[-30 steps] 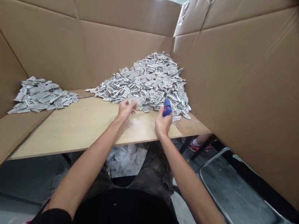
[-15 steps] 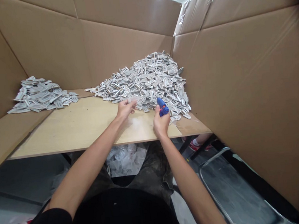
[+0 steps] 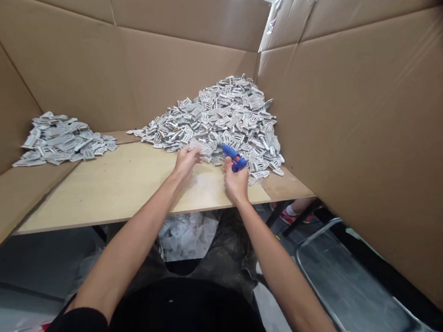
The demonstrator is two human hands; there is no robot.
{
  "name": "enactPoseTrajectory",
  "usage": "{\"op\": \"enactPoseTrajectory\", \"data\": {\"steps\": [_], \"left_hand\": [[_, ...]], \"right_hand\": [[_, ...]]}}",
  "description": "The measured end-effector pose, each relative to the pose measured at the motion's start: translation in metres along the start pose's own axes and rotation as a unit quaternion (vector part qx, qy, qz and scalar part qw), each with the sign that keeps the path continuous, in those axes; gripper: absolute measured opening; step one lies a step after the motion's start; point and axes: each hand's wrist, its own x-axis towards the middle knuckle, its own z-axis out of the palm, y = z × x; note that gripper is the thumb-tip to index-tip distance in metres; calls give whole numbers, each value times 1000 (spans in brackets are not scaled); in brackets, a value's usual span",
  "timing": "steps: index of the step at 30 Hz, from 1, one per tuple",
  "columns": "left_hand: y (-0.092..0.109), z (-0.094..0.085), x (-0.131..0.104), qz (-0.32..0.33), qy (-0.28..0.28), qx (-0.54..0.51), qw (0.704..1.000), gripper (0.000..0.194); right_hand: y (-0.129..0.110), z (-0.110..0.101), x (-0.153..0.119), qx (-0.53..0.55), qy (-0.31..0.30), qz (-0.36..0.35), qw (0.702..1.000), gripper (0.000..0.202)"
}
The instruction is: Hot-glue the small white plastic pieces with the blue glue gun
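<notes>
My right hand (image 3: 236, 181) is wrapped round a blue tool (image 3: 234, 156) with a bit of orange on it; its narrow end points up and left, towards my left hand. My left hand (image 3: 186, 162) pinches a small pale, see-through piece (image 3: 199, 147) just in front of the large heap. That heap of grey-white flat slotted parts (image 3: 227, 114) rises against the cardboard behind both hands. At the far left lies a smaller heap of similar parts (image 3: 60, 139).
Cardboard walls (image 3: 183, 42) enclose the wooden board (image 3: 100, 190) at the back and sides. Below its front edge are crumpled clear plastic (image 3: 189, 236), a metal-framed chair (image 3: 349, 274) and another person's red shoe (image 3: 287, 216).
The blue tool has swung its narrow end to the left, closer to my left hand. My right hand has shifted slightly left; my left hand has barely moved.
</notes>
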Motion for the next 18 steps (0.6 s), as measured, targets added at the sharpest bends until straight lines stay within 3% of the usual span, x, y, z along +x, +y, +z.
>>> {"op": "enactPoseTrajectory", "data": {"steps": [6,12,18], "left_hand": [[7,3,-6,-41,-35,-16,998,19],[4,0,-8,-31,-68,9,997,27],[3,2,-9,-69,-62,42,995,40]], "right_hand": [[-3,0,0,-2,-2,-3,1000,61],[-2,1,-1,9,3,3,1000,59],[-4,1,-2,38,-11,-2,999,57]]}}
